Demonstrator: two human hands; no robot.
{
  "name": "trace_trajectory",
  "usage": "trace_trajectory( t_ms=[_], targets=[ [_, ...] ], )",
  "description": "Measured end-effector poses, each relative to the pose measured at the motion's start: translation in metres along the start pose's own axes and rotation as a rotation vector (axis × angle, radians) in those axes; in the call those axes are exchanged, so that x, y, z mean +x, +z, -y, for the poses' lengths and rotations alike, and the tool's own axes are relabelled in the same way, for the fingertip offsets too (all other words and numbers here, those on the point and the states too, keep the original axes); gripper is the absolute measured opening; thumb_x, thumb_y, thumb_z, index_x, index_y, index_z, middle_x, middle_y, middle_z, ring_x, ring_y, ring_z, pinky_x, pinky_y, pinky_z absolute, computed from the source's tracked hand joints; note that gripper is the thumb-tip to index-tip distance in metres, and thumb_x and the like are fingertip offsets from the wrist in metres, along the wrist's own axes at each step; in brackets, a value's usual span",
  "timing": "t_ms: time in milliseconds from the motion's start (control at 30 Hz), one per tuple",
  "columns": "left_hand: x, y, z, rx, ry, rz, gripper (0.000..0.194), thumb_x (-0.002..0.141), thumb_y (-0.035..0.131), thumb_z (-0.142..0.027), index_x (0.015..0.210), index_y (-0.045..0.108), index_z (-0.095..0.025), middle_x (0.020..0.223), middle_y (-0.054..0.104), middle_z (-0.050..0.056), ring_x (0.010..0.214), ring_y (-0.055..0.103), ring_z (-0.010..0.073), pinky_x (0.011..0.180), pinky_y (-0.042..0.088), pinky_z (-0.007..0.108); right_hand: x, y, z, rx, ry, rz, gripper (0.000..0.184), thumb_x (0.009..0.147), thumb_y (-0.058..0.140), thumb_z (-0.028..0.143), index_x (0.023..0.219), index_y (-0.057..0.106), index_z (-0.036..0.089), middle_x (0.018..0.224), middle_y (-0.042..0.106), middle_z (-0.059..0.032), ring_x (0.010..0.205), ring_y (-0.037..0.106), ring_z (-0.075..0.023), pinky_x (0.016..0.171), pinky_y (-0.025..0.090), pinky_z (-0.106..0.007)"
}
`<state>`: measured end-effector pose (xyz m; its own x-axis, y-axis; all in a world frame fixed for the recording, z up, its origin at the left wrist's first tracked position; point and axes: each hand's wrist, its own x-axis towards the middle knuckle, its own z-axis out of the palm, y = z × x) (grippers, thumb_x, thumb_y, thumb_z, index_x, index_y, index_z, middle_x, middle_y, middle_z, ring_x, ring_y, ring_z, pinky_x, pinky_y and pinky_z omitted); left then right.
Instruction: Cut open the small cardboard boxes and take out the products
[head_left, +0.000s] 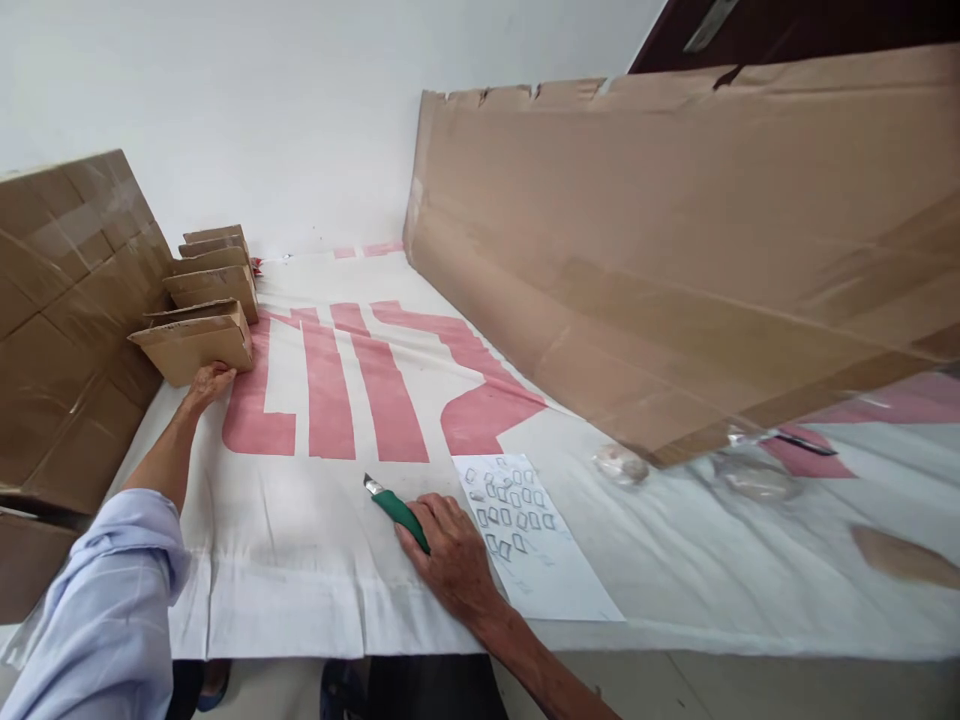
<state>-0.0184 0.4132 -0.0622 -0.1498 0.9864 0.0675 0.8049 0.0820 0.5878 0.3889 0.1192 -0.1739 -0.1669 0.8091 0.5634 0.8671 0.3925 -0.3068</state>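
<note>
My left hand reaches to the left side of the table and grips the lower edge of a small open cardboard box, its fingertips closed at the bottom. The far side of that box is out of sight. In my right hand, closed around its handle, is a green utility knife. The metal blade points up and to the left, above the white cloth. Just right of the right hand lies a white paper sheet with rows of small drawn outlines.
More small cardboard boxes stand in a row behind the gripped one. Large taped cartons are stacked at the left. A big cardboard sheet leans across the right. A clear tape roll and a dark pen-like object lie below it.
</note>
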Motion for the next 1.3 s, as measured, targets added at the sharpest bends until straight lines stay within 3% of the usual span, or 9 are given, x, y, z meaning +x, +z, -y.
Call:
trace_trajectory(
  t_ms=[200, 300, 433, 600, 733, 800, 900, 1133, 1300],
  targets=[
    [-0.034, -0.013, -0.019, -0.015, 0.195, 0.131, 0.049, 0.094, 0.078, -0.041, 0.137, 0.068, -0.018, 0.143, 0.070, 0.016, 0.132, 0.067, 0.0346, 0.112, 0.055, 0.054, 0.003, 0.001, 0.002, -0.015, -0.024, -0.023, 0.013, 0.108, 0.054, 0.027, 0.101, 0.064, 0.022, 0.095, 0.065, -0.0075, 0.090, 0.058, -0.0261, 0.079, 0.045, -0.038],
    [-0.081, -0.022, -0.023, 0.012, 0.281, 0.155, 0.064, 0.086, 0.079, -0.039, 0.145, 0.065, -0.019, 0.149, 0.068, 0.017, 0.141, 0.061, 0.0403, 0.118, 0.051, 0.056, 0.001, 0.002, 0.002, -0.011, -0.052, -0.051, 0.018, 0.110, 0.051, 0.029, 0.101, 0.064, 0.021, 0.095, 0.065, -0.0078, 0.089, 0.058, -0.0257, 0.079, 0.045, -0.038],
    [-0.166, -0.045, -0.017, 0.074, 0.339, 0.163, 0.073, 0.083, 0.081, -0.032, 0.152, 0.060, -0.021, 0.160, 0.060, 0.015, 0.148, 0.056, 0.0371, 0.126, 0.044, 0.053, -0.008, 0.005, -0.001, -0.003, -0.102, -0.085, 0.026, 0.112, 0.047, 0.036, 0.101, 0.066, 0.022, 0.092, 0.066, -0.0085, 0.090, 0.059, -0.0271, 0.081, 0.045, -0.039],
    [-0.263, -0.121, -0.002, 0.168, 0.316, 0.132, 0.095, 0.077, 0.091, -0.032, 0.161, 0.049, -0.029, 0.171, 0.046, 0.014, 0.157, 0.044, 0.0381, 0.129, 0.036, 0.058, -0.015, 0.007, -0.009, 0.002, -0.173, -0.070, 0.030, 0.111, 0.048, 0.043, 0.099, 0.066, 0.022, 0.090, 0.067, -0.0097, 0.087, 0.059, -0.0290, 0.080, 0.045, -0.040],
    [-0.307, -0.199, 0.015, 0.464, 0.253, 0.201, 0.111, 0.070, 0.093, -0.026, 0.166, 0.039, -0.031, 0.175, 0.038, 0.016, 0.163, 0.033, 0.0411, 0.127, 0.035, 0.063, -0.017, 0.006, -0.010, -0.015, -0.201, -0.084, 0.028, 0.110, 0.049, 0.041, 0.099, 0.066, 0.021, 0.088, 0.066, -0.0091, 0.086, 0.058, -0.0296, 0.079, 0.044, -0.040],
    [-0.316, -0.228, 0.028, 0.634, 0.158, 0.266, 0.119, 0.066, 0.092, -0.019, 0.169, 0.033, -0.031, 0.177, 0.034, 0.018, 0.163, 0.030, 0.0433, 0.124, 0.038, 0.065, -0.017, 0.007, -0.010, -0.022, -0.204, -0.094, 0.027, 0.109, 0.050, 0.040, 0.098, 0.066, 0.021, 0.087, 0.066, -0.0087, 0.086, 0.058, -0.0294, 0.080, 0.044, -0.040],
    [-0.316, -0.253, 0.048, 0.849, 0.054, 0.340, 0.132, 0.056, 0.089, -0.007, 0.171, 0.027, -0.031, 0.178, 0.032, 0.022, 0.162, 0.030, 0.0464, 0.116, 0.044, 0.068, -0.017, 0.012, -0.011, -0.021, -0.191, -0.100, 0.026, 0.108, 0.052, 0.039, 0.097, 0.066, 0.021, 0.087, 0.066, -0.0087, 0.085, 0.058, -0.0284, 0.080, 0.045, -0.040],
    [-0.297, -0.270, 0.088, 0.967, 0.168, 0.368, 0.104, 0.069, 0.072, -0.008, 0.167, 0.040, -0.021, 0.172, 0.042, 0.026, 0.154, 0.043, 0.0476, 0.109, 0.047, 0.062, -0.015, 0.016, -0.009, -0.025, -0.114, -0.061, 0.023, 0.106, 0.053, 0.038, 0.097, 0.067, 0.022, 0.092, 0.068, -0.0097, 0.091, 0.058, -0.0283, 0.082, 0.044, -0.039],
    [-0.288, -0.275, 0.089, 0.860, 0.240, 0.369, 0.092, 0.072, 0.071, -0.014, 0.160, 0.049, -0.015, 0.169, 0.048, 0.021, 0.154, 0.044, 0.0458, 0.114, 0.045, 0.057, -0.013, 0.016, -0.007, -0.032, -0.074, -0.024, 0.020, 0.105, 0.055, 0.035, 0.095, 0.067, 0.023, 0.093, 0.067, -0.0095, 0.093, 0.057, -0.0279, 0.083, 0.043, -0.039]
  ],
)
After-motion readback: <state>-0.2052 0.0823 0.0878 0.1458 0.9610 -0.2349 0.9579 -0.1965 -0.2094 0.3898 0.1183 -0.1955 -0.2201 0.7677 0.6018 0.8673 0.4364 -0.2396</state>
